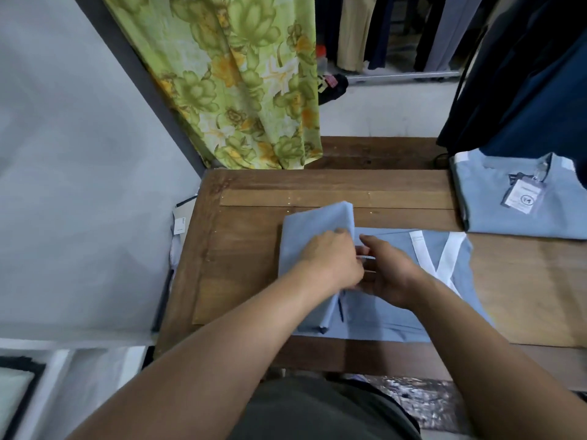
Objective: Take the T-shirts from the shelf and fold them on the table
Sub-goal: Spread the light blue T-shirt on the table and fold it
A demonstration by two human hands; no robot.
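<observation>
A light blue T-shirt (390,315) with white bands lies on the wooden table (247,249) in the middle of the view. Its left part is folded over into a raised flap. My left hand (330,258) grips that folded flap near its inner edge, fingers curled on the cloth. My right hand (389,271) rests just to the right of it on the shirt, fingers bent around a white tag or label at the fold. A second light blue T-shirt (495,201), folded flat with a hang tag at its collar, lies at the table's far right.
A green floral curtain (241,81) hangs behind the table's far left edge. Dark garments (524,74) hang at the right, more on a rail at the back. A grey wall runs along the left; white shelving (47,376) shows at bottom left.
</observation>
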